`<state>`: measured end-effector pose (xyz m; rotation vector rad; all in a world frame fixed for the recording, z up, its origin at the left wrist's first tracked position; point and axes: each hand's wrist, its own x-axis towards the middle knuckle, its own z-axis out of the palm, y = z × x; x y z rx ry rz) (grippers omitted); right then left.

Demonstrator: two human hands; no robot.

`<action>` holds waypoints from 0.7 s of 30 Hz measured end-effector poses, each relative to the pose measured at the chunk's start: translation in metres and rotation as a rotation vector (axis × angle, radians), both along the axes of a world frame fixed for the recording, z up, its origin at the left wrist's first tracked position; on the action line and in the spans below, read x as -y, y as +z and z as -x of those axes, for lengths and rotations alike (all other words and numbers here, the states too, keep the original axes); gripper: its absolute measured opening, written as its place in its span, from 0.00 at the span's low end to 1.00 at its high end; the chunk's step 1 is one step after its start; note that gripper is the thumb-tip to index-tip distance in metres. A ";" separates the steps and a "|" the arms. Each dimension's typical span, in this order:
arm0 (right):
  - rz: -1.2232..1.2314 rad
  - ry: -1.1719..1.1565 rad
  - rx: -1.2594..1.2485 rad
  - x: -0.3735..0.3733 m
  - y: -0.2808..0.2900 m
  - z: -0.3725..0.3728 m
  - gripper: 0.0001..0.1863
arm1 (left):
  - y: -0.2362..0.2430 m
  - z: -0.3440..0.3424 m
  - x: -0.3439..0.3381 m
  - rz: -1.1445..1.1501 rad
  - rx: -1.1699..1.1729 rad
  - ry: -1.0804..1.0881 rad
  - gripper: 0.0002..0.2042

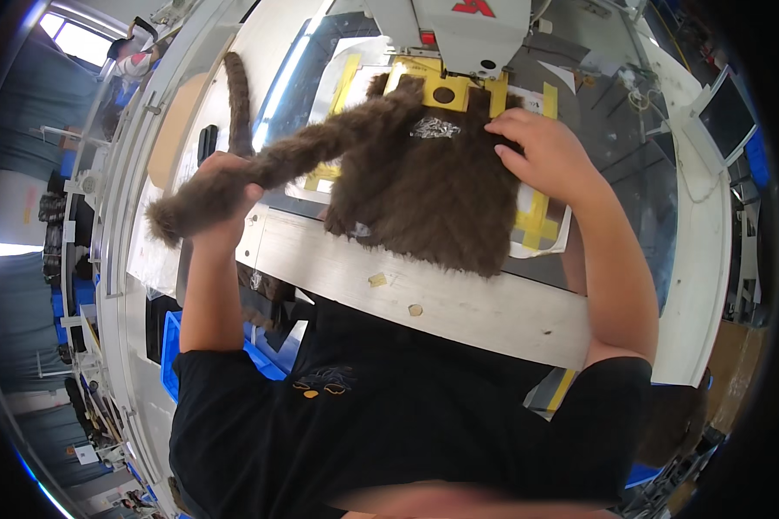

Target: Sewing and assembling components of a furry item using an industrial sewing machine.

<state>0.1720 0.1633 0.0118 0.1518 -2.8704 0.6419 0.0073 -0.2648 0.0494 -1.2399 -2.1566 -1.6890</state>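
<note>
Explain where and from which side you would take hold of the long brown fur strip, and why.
Probably grip the fur strip near its free tufted end, coming from the person's left. That end hangs clear of the table, where the left hand holds it; the other end joins the fur panel pinned flat under the right hand at the sewing machine.

A fur piece (424,203) lies on a sewing table (459,303), under the machine head (472,30) behind it. The right hand (541,151) presses its right edge; the left hand (225,195) holds its long strip (260,169) out left.

My head camera looks steeply down, close over my worktable (459,303), sewing machine (467,30) at twelve o'clock.
</note>
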 end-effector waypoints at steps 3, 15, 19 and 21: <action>-0.015 0.019 -0.024 0.006 0.004 0.001 0.16 | -0.006 -0.006 -0.004 -0.063 0.044 0.074 0.17; -0.013 0.381 0.116 0.174 -0.003 0.022 0.11 | -0.019 -0.010 -0.011 -0.172 0.184 0.219 0.14; -0.069 0.635 0.278 0.196 0.003 0.012 0.12 | -0.027 -0.016 -0.010 -0.299 0.221 0.231 0.18; 0.142 0.536 0.218 0.196 0.007 0.000 0.13 | -0.031 -0.015 -0.003 -0.226 0.166 0.202 0.18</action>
